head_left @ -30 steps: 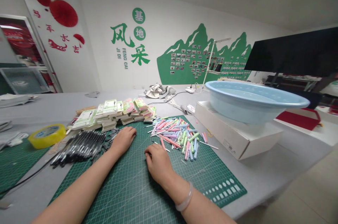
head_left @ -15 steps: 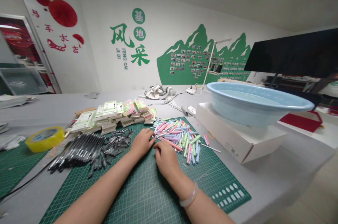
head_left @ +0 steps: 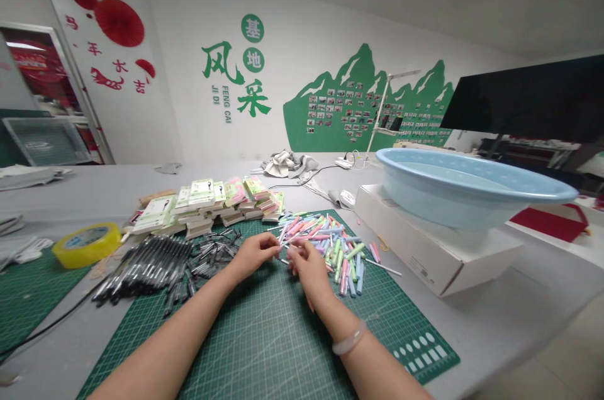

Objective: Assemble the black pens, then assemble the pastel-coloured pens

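Note:
My left hand [head_left: 257, 254] is closed in a pinch, its fingertips at the near edge of a heap of pastel pen-like tubes [head_left: 337, 252]. Facing it, my right hand [head_left: 310, 268] also has its fingers pinched together, a bracelet on its wrist. Between the two sets of fingertips shows a thin pale stick [head_left: 284, 261], partly hidden by the fingers. Pink, lilac, green and blue tubes lie loose in the heap, with some thin white sticks among them. Left of my left hand is a row of black pens [head_left: 146, 265], beside a pile of small black pen parts [head_left: 214, 252].
Under my forearms lies a green cutting mat [head_left: 264, 337]. Stacked small packs [head_left: 202, 195] stand behind the pens. Yellow tape [head_left: 87, 246] is at the left. A blue basin [head_left: 448, 205] rests on a white box [head_left: 425, 255] at the right. Crumpled cloth [head_left: 287, 164] lies farther back.
Both hands have lifted slightly from the heap and come together, and a thin pale stick now shows between the fingertips. The view has shifted a little.

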`<state>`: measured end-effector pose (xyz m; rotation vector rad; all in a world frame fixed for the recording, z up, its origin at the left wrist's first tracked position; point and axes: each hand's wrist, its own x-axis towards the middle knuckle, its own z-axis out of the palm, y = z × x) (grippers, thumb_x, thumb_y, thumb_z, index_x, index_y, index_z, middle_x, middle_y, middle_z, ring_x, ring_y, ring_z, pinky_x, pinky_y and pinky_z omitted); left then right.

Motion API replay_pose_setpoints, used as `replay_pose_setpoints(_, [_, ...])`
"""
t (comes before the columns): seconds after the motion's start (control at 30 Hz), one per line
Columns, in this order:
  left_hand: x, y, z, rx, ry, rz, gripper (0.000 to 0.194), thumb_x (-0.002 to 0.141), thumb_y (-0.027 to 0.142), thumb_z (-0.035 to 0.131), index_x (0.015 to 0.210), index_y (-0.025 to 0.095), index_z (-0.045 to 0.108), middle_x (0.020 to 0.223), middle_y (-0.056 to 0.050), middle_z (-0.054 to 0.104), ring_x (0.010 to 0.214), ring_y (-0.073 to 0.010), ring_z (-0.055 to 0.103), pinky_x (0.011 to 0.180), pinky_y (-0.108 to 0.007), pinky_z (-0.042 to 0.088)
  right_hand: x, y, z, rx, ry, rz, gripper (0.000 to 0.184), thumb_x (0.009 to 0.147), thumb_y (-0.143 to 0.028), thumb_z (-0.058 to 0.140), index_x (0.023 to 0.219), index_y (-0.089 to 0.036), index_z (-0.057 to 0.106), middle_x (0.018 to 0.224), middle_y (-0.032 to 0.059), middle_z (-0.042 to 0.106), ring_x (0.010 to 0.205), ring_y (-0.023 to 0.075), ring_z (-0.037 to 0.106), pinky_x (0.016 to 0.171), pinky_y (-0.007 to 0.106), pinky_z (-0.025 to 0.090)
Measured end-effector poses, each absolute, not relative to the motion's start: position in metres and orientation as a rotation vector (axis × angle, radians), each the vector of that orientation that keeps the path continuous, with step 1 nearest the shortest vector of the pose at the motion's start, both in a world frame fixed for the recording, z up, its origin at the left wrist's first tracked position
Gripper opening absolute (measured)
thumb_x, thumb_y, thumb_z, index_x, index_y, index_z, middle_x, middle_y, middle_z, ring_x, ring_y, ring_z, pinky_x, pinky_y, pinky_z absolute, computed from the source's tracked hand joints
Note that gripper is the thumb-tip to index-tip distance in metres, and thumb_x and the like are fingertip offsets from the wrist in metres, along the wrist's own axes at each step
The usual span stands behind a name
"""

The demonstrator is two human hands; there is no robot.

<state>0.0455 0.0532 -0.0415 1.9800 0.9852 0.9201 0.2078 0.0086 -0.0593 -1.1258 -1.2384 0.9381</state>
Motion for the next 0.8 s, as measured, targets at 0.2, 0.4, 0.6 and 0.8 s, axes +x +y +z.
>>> replay_pose_setpoints(0.2, [0.05, 0.052, -0.04, 1.995, 1.085, 0.846, 0.027, 0.081, 0.04, 0.05, 0.079, 0.016, 0.061, 0.071, -0.001, 0.066, 0.062, -0.0135, 0.059, 0.058, -0.022, 0.044, 0.209, 0.031, -0.044, -1.04, -1.132, 1.102, 0.027, 0.07, -0.043, 0.061, 0.068, -0.015, 0.06, 0.052, -0.0036, 0.05, 0.044, 0.0093, 0.042, 0.044, 0.022, 0.029])
replay_pose_setpoints(0.4, [0.053, 0.078, -0.045, 2.081, 1.552, 0.99, 0.018, 0.078, 0.034, 0.054, 0.078, 0.019, 0.063, 0.08, -0.003, 0.066, 0.077, -0.0171, 0.059, 0.07, -0.025, 0.04, 0.215, 0.033, -0.051, -1.095, -1.191, 0.978, 0.03, 0.073, -0.042, 0.06, 0.057, -0.017, 0.053, 0.047, -0.0057, 0.044, 0.044, 0.0089, 0.038, 0.045, 0.022, 0.029])
replay_pose_setpoints(0.6, [0.087, 0.097, -0.056, 2.084, 1.753, 0.944, 0.013, 0.072, 0.03, 0.06, 0.074, 0.018, 0.062, 0.085, -0.008, 0.064, 0.083, -0.0207, 0.058, 0.072, -0.028, 0.04, 0.221, 0.027, -0.058, -1.104, -1.185, 0.982, 0.032, 0.073, -0.046, 0.06, 0.06, -0.017, 0.054, 0.05, -0.0042, 0.051, 0.044, 0.0098, 0.042, 0.044, 0.022, 0.03])
replay_pose_setpoints(0.8, [0.083, 0.102, -0.059, 2.04, 1.78, 0.931, 0.014, 0.07, 0.03, 0.06, 0.069, 0.016, 0.063, 0.081, -0.01, 0.066, 0.08, -0.0234, 0.06, 0.068, -0.029, 0.04, 0.225, 0.029, -0.053, -1.052, -1.084, 1.056, 0.034, 0.073, -0.048, 0.061, 0.067, -0.015, 0.061, 0.052, -0.0035, 0.051, 0.042, 0.0077, 0.041, 0.041, 0.02, 0.028])
